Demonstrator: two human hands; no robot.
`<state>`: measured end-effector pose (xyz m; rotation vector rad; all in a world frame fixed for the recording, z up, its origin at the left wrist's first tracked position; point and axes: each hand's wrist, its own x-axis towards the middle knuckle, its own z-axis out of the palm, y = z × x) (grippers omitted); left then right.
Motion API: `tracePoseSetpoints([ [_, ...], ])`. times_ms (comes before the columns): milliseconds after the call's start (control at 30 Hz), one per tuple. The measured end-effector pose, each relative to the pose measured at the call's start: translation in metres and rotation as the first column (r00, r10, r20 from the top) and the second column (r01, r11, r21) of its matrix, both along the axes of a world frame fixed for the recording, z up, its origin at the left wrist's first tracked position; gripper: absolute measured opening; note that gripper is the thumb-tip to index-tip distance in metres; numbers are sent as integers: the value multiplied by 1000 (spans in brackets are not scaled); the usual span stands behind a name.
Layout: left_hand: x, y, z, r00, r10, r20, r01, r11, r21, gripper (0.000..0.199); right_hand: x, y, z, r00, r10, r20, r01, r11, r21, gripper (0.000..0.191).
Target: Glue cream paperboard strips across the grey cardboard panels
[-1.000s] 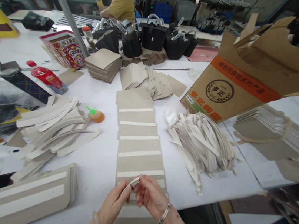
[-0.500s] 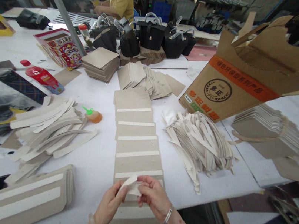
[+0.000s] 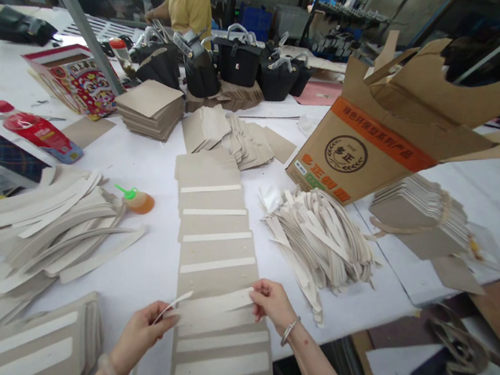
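Observation:
My right hand (image 3: 273,307) pinches the right end of a pale strip (image 3: 217,308), which stretches leftward over a row of overlapping beige boards (image 3: 211,285). Between the thumb and fingers of my left hand (image 3: 148,330), a thin white strip (image 3: 176,303) stands up, seen nearly edge-on. Whether that hand also grips the pale strip's left end, I cannot tell. Most boards in the row carry a white band across them. To the left lies a stack of rounded boards (image 3: 34,343) with two pale bands on its top.
Loose strips lie in a left heap (image 3: 51,227) and a right bundle (image 3: 322,239). A small green-capped bottle (image 3: 138,200) stands beside the left heap. A cardboard box (image 3: 325,155), board stacks (image 3: 151,110) and black handbags (image 3: 238,60) are farther back. A person in yellow (image 3: 190,3) works beyond.
My hands have moved apart, left hand leftward and right hand slightly right and up. The pale strip, bunched between them before, is now stretched out over the boards. The view has shifted slightly.

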<state>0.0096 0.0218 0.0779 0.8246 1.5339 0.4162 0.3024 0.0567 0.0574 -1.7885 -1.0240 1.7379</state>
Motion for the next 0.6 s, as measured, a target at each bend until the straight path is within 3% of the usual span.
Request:
tracePoseSetpoints([
  [167, 7, 19, -13, 993, 46, -106, -42, 998, 42, 42, 3, 13, -13, 978, 12, 210, -26, 998, 62, 14],
  [367, 12, 33, -23, 976, 41, -214, -16, 993, 120, 37, 3, 23, -21, 898, 10, 441, -87, 984, 154, 13],
  [600, 13, 34, -26, 928, 33, -371, 32, 985, 167, 30, 1, 28, -27, 839, 47, 543, -138, 982, 128, 13],
])
